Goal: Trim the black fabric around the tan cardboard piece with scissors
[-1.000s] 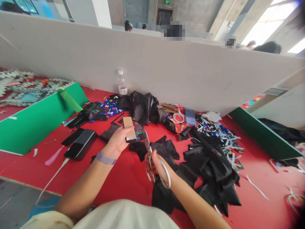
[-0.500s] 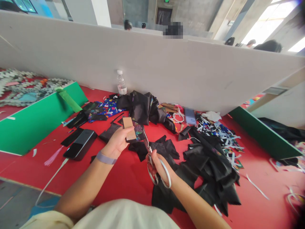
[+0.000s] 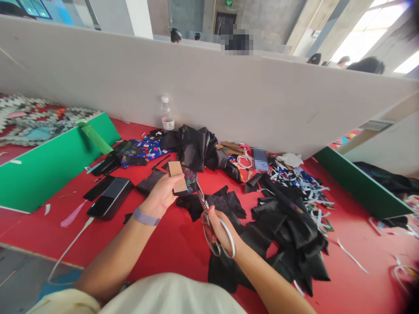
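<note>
My left hand (image 3: 162, 195) grips a small brown cardboard piece (image 3: 177, 175) pressed against a scrap of black patterned fabric (image 3: 190, 179), held just above the red table (image 3: 170, 235). My right hand (image 3: 219, 226) is closed through the white loops of a pair of scissors (image 3: 209, 214). The scissor blades point up and left, with their tips at the lower edge of the fabric scrap beside the cardboard.
Black fabric scraps (image 3: 288, 226) pile up to the right and a black bundle (image 3: 196, 146) lies behind. A water bottle (image 3: 167, 114) stands by the white partition (image 3: 209, 91). A dark phone (image 3: 109, 197) and a white cable (image 3: 70, 246) lie left, near a green board (image 3: 49, 165).
The scissors and my right hand have shifted very slightly down and right at the fabric's edge. My left hand holds the cardboard and fabric in the same place.
</note>
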`<state>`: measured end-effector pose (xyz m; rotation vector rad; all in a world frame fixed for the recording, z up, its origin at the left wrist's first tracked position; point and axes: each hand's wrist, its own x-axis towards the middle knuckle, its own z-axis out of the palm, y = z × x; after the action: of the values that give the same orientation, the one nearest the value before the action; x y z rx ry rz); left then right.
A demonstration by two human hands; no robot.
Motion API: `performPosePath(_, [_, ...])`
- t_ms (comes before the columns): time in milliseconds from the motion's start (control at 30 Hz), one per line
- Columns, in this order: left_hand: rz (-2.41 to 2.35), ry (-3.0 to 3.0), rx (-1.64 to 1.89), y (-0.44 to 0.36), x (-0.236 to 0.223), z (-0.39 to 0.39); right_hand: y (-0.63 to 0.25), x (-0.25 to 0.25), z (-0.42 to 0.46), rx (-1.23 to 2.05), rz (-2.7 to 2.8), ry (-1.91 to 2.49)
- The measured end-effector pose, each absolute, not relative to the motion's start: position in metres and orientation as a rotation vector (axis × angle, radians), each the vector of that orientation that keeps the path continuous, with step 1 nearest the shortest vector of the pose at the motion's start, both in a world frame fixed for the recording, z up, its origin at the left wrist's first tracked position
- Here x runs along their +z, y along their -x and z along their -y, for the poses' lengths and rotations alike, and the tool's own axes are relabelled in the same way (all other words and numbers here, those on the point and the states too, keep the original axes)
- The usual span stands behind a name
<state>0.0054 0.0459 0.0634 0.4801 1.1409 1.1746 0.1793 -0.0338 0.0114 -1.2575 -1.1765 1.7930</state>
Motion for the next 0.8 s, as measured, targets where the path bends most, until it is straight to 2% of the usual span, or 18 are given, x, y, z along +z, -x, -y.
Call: performPosePath(800, [-1.052, -0.594, 1.199, -0.0125, 0.0635, -0.0402, -0.1832, 0.0101, 0.0292, 1.729, 1.264, 1.236])
